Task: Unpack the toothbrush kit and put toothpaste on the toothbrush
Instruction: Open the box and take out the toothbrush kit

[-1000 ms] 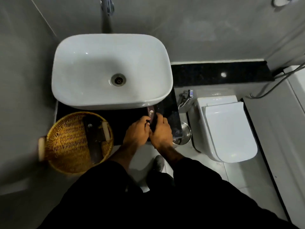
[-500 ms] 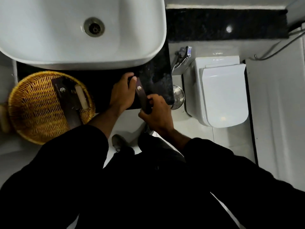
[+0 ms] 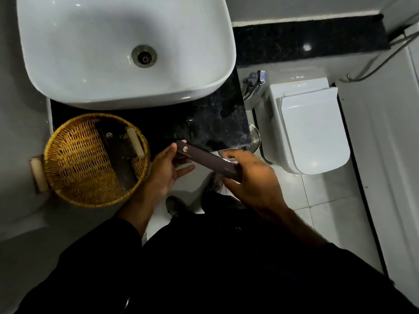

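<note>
A long dark brown toothbrush kit box (image 3: 205, 160) with a small gold logo is held between both hands, in front of the black counter's edge. My left hand (image 3: 166, 169) grips its logo end with thumb and fingers. My right hand (image 3: 251, 180) clasps the other end, which it covers. The box looks closed; no toothbrush or toothpaste is visible.
A wicker basket (image 3: 74, 168) on the left holds another dark box (image 3: 118, 155) and a pale tube (image 3: 135, 142). A white sink (image 3: 90, 53) sits on the black counter (image 3: 217, 118). A toilet (image 3: 313, 130) and small metal bin (image 3: 254, 141) stand to the right.
Both hands lifted the box off the counter and drew it toward me, turning it to lie across. The camera tilted down, then back up a little.
</note>
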Action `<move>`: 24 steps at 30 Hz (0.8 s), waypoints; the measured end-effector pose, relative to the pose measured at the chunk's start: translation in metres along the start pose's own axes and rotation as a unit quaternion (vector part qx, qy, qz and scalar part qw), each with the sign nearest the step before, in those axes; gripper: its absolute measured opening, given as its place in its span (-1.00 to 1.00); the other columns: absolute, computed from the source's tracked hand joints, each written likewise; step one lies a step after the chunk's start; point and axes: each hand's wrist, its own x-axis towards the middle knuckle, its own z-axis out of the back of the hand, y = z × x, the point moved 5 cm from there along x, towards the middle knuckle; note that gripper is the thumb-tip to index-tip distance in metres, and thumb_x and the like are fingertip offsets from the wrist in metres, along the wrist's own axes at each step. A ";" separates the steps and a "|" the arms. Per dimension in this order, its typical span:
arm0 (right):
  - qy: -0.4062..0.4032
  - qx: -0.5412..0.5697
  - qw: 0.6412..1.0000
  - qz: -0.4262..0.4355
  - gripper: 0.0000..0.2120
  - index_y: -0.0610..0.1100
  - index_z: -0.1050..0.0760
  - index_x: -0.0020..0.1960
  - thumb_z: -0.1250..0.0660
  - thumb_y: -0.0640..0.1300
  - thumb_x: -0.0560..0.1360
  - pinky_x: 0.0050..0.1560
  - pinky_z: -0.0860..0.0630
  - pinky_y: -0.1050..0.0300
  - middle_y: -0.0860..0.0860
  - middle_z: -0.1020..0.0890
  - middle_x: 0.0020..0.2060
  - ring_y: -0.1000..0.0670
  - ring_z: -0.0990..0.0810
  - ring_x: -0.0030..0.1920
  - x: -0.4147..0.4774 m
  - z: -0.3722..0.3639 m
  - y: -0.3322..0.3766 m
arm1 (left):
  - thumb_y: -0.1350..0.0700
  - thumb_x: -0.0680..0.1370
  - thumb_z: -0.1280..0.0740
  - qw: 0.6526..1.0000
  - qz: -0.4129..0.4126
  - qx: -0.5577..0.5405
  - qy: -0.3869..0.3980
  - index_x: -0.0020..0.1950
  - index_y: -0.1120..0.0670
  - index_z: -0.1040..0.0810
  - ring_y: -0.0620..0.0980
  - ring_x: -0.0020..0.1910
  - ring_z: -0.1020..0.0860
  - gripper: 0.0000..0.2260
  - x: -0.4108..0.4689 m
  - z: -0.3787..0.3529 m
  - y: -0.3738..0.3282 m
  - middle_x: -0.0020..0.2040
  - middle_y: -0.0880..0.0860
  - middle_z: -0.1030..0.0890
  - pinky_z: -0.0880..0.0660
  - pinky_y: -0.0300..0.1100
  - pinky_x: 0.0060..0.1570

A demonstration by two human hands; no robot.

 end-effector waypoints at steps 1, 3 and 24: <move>-0.008 0.027 1.000 -0.001 -0.53 0.15 -0.50 0.33 -0.52 0.04 0.45 0.06 -0.68 0.03 0.14 -0.69 0.18 0.04 -0.70 0.07 -0.001 0.006 0.005 | 0.02 0.69 -0.11 0.999 0.009 -0.033 0.002 0.11 -0.02 -0.59 -0.05 -0.12 -0.62 -0.75 0.000 0.000 0.000 -0.02 0.03 -0.63 -0.66 -0.13 -0.24; -0.032 0.069 0.997 0.005 -0.57 0.19 -0.50 0.29 -0.53 0.05 0.47 0.06 -0.68 0.13 0.29 -0.67 0.12 0.21 -0.68 0.05 -0.004 0.019 0.019 | 0.00 0.68 -0.09 0.996 0.022 -0.083 0.017 0.14 -0.05 -0.55 -0.08 -0.15 -0.67 -0.76 -0.002 -0.001 -0.001 0.03 0.02 -0.63 -0.65 -0.14 -0.20; -0.224 0.153 0.959 0.083 -0.54 0.03 -0.59 0.36 -0.57 0.04 0.50 -0.06 -0.68 0.26 0.11 -0.72 0.11 0.12 -0.72 -0.08 -0.035 0.064 0.118 | -0.12 0.62 -0.15 0.988 0.027 -0.116 0.101 0.12 0.10 -0.58 -0.05 -0.22 -0.66 -0.65 -0.038 -0.043 0.008 -0.22 0.02 -0.69 -0.55 -0.24 -0.24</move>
